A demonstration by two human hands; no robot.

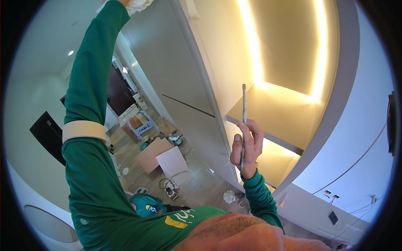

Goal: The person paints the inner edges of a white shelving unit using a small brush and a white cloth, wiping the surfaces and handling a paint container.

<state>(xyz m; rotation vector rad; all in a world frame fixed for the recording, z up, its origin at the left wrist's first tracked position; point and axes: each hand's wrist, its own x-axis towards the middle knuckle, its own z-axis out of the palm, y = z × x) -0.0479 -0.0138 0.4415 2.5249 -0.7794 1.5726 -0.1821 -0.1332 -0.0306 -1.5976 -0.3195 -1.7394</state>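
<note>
My right hand (pixel 249 144) is closed round a thin grey, stained rod (pixel 244 104) that stands nearly upright in front of the lit shelves. Its kind I cannot make out. My left arm reaches up the left side, and only a sliver of my left hand (pixel 124 2) shows at the top edge. A crumpled white cloth (pixel 140 5) is bunched at that hand, beside the top of a tall cabinet panel (pixel 167 54); the fingers are hidden. Round my left sleeve sits a wide roll of pale tape (pixel 84 130).
Curved shelving (pixel 276 104) with light strips rises at the right. Another person in green (pixel 146 204) is low down behind my arm. On the floor lie cardboard sheets (pixel 172 165), a paint can (pixel 175 139) and crumpled white material (pixel 229 196). Loose wires (pixel 372 201) hang from the right wall.
</note>
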